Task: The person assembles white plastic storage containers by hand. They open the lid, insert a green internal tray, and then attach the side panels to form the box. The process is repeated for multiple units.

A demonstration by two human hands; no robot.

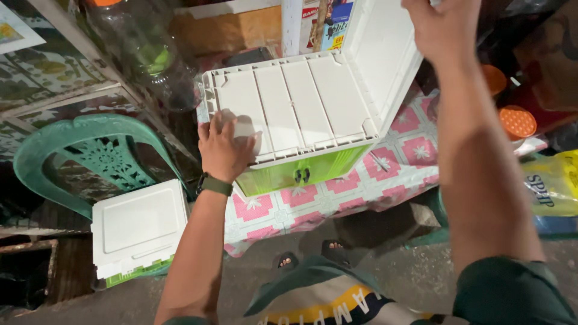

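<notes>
White-lidded green box [301,114] on counter [385,174] with pink patterned cloth. Left hand [224,147] closed around pale rag [244,129], pressed on box top, near-left corner. Right hand [442,27] gripping raised lid [385,54] at box far-right edge. Second white box [139,225] lower left of box, beside green chair [96,150].

White cloth [244,129] bunched on the ribbed top of the green-and-white plastic box [301,108], whose lid [385,54] stands open
</notes>
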